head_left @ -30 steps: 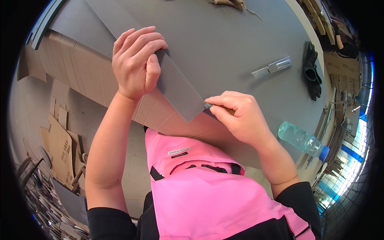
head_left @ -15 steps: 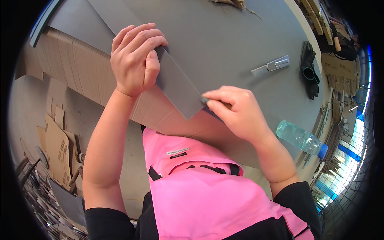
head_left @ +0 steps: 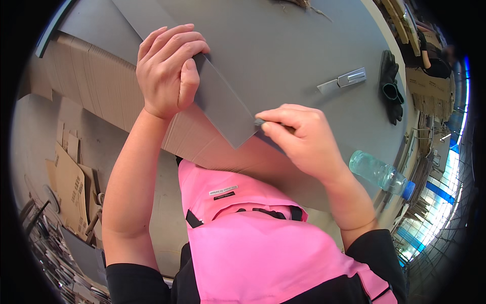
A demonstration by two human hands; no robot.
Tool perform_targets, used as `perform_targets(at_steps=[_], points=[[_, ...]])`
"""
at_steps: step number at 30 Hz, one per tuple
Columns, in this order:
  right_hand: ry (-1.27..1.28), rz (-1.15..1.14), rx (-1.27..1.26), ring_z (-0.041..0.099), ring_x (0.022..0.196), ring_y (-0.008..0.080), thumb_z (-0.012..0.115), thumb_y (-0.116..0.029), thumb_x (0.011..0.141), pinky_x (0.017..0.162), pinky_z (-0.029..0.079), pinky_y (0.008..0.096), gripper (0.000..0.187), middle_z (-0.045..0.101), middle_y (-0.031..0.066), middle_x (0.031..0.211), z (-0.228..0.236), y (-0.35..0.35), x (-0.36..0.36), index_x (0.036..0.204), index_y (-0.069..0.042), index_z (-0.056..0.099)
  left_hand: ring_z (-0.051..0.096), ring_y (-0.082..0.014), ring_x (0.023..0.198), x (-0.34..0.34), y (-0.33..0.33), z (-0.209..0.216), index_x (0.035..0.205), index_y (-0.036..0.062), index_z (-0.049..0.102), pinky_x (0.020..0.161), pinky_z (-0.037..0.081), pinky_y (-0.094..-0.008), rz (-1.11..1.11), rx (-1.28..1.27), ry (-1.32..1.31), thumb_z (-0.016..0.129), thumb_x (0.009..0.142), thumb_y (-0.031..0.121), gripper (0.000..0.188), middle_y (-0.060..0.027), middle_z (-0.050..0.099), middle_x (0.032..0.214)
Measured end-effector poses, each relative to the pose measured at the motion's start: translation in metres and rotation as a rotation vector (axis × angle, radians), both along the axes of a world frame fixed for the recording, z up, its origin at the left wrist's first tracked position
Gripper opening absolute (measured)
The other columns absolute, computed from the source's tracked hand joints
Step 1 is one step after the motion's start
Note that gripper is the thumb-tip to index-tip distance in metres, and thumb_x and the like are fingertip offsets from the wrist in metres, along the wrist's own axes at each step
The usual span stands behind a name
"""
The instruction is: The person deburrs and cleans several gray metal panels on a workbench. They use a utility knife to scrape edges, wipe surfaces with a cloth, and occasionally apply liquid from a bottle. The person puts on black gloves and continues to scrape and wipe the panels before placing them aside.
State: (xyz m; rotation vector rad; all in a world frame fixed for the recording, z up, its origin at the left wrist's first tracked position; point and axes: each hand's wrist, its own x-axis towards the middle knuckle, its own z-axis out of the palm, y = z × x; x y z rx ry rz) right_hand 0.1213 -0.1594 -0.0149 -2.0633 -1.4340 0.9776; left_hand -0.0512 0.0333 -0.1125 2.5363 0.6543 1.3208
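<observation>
A flat grey panel (head_left: 226,109) juts past the near edge of the grey work surface, one corner pointing toward me. My left hand (head_left: 169,71) is closed over the panel's upper part, fingers bent across its far edge and thumb alongside. Between the thumb and fingertips of my right hand (head_left: 298,134) is a small dark grey piece (head_left: 259,122); its kind is unclear because the fingers cover most of it. It meets the panel's right-hand edge, a little above the near corner.
A metal-handled scraper-like blade (head_left: 344,80), a dark glove (head_left: 391,88) and a clear bottle with a blue cap (head_left: 382,175) lie on the work surface's right side. Below the surface is a thick layered stack of brown sheets (head_left: 96,78). Cardboard pieces (head_left: 71,190) stand on the floor at left.
Both hands and the panel have shifted slightly up and left in the picture. The right hand still pinches the dark piece at the panel's edge.
</observation>
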Motion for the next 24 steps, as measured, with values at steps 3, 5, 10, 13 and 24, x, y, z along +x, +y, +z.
perform_targets(at_steps=[3,5,10,13,24], points=[[-0.001,0.029,0.004,0.069,0.079,0.0318,0.065,-0.012,0.089,0.072,0.055,0.0400,0.018,0.073,0.0143,0.088,-0.0001,0.0017,0.0000,0.097,-0.001,0.076,0.067,-0.0243,0.112,-0.0010,-0.0006,0.0001,0.084,0.0089,0.070,0.107,0.041,-0.0397,-0.003,-0.006,0.023,0.043,0.082,0.018,0.028,-0.0024,0.072,0.097],[-0.025,0.012,-0.050,0.070,0.080,0.0323,0.065,-0.012,0.089,0.073,0.055,0.0397,0.018,0.073,0.0145,0.089,0.0002,0.0021,0.0006,0.097,-0.001,0.076,0.066,-0.0280,0.116,-0.0023,-0.0022,0.0008,0.088,0.0062,0.070,0.109,0.040,-0.0422,0.001,-0.018,0.068,0.038,0.087,0.021,0.036,-0.0063,0.073,0.101],[-0.011,-0.004,0.003,0.071,0.080,0.0329,0.065,-0.011,0.088,0.073,0.056,0.0394,0.017,0.074,0.0159,0.091,0.0005,0.0012,0.0010,0.096,0.000,0.076,0.066,-0.0278,0.116,-0.0027,-0.0038,0.0013,0.088,0.0061,0.071,0.108,0.040,-0.0423,0.008,-0.027,0.070,0.038,0.087,0.021,0.036,-0.0065,0.073,0.101],[-0.035,0.014,0.024,0.070,0.078,0.0326,0.066,-0.010,0.088,0.071,0.056,0.0390,0.017,0.074,0.0158,0.089,0.0006,0.0015,0.0007,0.097,0.000,0.076,0.066,-0.0277,0.116,-0.0021,-0.0033,0.0013,0.088,0.0062,0.071,0.108,0.041,-0.0423,0.007,-0.023,0.074,0.039,0.087,0.021,0.035,-0.0063,0.073,0.101],[-0.095,-0.024,-0.057,0.069,0.077,0.0318,0.066,-0.013,0.088,0.070,0.055,0.0386,0.016,0.072,0.0139,0.086,-0.0035,0.0008,0.0026,0.094,-0.001,0.076,0.067,-0.0273,0.115,-0.0021,-0.0033,0.0013,0.088,0.0063,0.070,0.108,0.041,-0.0422,0.005,-0.025,0.070,0.039,0.086,0.021,0.035,-0.0056,0.073,0.101]])
